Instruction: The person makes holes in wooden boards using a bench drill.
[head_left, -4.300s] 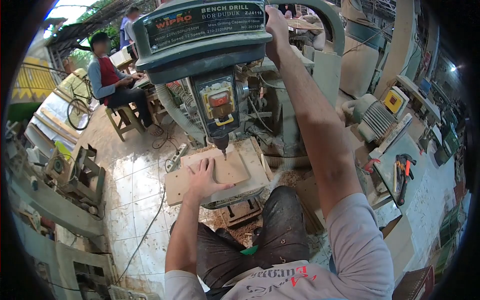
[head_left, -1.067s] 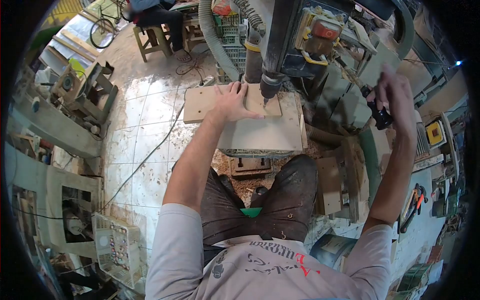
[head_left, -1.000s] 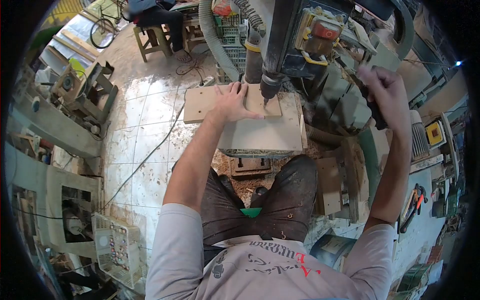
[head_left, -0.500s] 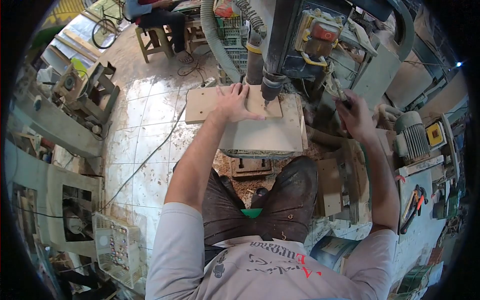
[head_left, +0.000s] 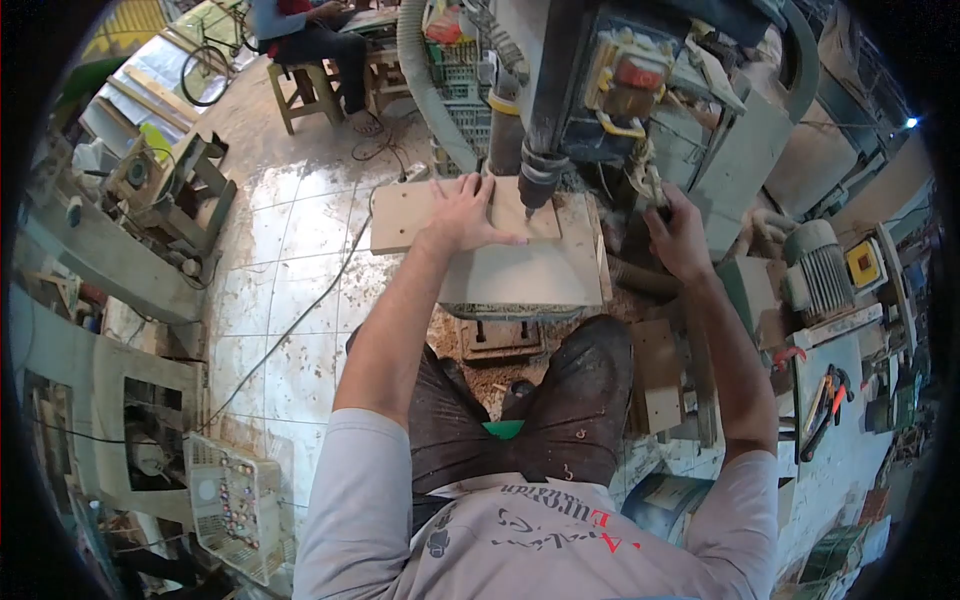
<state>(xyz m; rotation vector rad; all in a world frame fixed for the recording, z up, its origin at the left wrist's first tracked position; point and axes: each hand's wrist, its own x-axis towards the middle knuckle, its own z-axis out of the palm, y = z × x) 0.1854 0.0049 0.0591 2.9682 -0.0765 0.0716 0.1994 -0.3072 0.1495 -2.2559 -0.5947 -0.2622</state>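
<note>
A pale wooden board (head_left: 400, 222) with small drilled holes lies across the drill press table (head_left: 520, 278). My left hand (head_left: 466, 215) is closed over the middle of the board, fingers at its far edge and thumb stretched along the near side. Just right of that thumb, the drill chuck (head_left: 538, 185) hangs with its bit (head_left: 528, 213) close over the board's right end. My right hand (head_left: 682, 235) is wrapped round the drill press feed lever (head_left: 655, 192), to the right of the machine head.
A red switch box (head_left: 638, 75) sits on the machine head, beside a ribbed hose (head_left: 430, 110). An electric motor (head_left: 818, 268) and pliers (head_left: 828, 405) are at the right. A plastic crate (head_left: 235, 500) stands lower left; a seated person (head_left: 320, 40) is at the back.
My right hand has shifted left, closer to the machine head, still on the lever. My left hand and the board keep their places.
</note>
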